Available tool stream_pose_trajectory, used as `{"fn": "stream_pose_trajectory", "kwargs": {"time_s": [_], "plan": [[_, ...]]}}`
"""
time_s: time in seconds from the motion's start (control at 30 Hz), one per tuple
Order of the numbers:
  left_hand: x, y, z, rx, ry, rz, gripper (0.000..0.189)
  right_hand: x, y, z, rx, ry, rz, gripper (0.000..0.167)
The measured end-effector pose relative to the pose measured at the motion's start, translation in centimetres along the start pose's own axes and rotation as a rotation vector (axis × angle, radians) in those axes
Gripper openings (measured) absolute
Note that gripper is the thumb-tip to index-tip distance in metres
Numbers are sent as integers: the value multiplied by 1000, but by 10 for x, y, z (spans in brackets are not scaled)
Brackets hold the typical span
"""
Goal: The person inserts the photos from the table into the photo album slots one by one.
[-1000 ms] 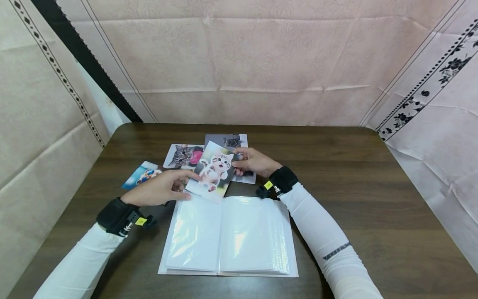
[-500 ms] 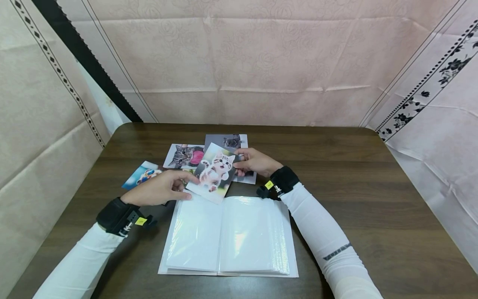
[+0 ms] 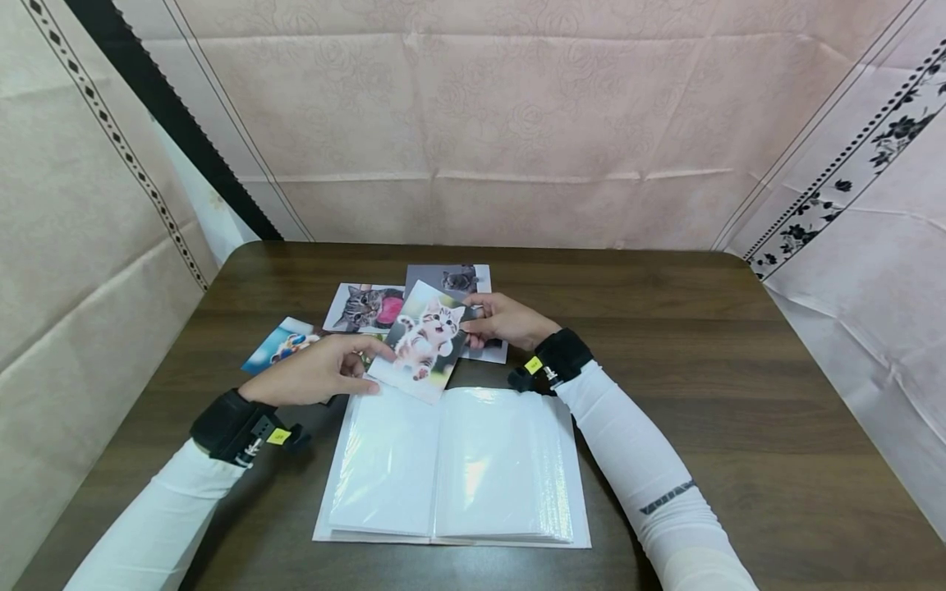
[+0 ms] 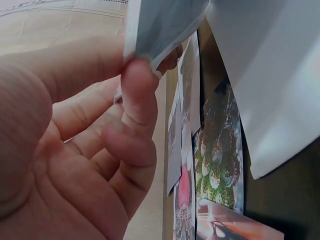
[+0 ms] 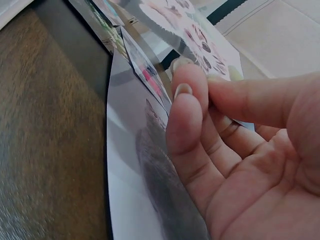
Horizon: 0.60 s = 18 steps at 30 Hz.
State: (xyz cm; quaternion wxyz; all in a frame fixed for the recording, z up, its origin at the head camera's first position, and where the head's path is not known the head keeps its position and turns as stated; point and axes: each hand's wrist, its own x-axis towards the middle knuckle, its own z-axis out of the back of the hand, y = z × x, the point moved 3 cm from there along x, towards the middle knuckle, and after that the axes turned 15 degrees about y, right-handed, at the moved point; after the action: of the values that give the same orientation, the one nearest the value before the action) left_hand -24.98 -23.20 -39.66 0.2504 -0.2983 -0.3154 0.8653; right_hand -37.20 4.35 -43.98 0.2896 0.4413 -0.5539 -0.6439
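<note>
In the head view, a photo of a white kitten (image 3: 426, 338) is tilted above the top of an open photo album (image 3: 384, 468). My left hand (image 3: 318, 371) holds its lower left edge. At its right edge, my right hand (image 3: 510, 320) pinches it between thumb and fingers. The left wrist view shows the photo's grey side (image 4: 167, 25) at the left fingertips (image 4: 139, 75). In the right wrist view, the kitten photo (image 5: 200, 40) stands beyond the right fingertips (image 5: 187, 80). The album's facing pages are glossy sleeves with no picture visible in them.
Behind the held photo lie a cat photo with a pink shape (image 3: 362, 308) and a grey cat photo (image 3: 443, 279). A blue photo (image 3: 277, 346) lies partly behind my left hand. The green plant photo (image 4: 217, 155) lies near them. All rest on a brown wooden table (image 3: 702, 394).
The kitten photo and both hands shift very slightly to the right between the first and second frames. Since then they hold nearly still. The album and other photos stay in place.
</note>
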Motion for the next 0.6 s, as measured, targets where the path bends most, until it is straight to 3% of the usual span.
{"fn": "stream_pose_trajectory", "kwargs": {"time_s": [0.3,0.6], "plan": [[0,0,0,0,1,1,39,0,3,-5,-11,5,11,32],[4,2,-1,-19,-106,-58,29,-1,12,-13,-170,-75,15,52]]}}
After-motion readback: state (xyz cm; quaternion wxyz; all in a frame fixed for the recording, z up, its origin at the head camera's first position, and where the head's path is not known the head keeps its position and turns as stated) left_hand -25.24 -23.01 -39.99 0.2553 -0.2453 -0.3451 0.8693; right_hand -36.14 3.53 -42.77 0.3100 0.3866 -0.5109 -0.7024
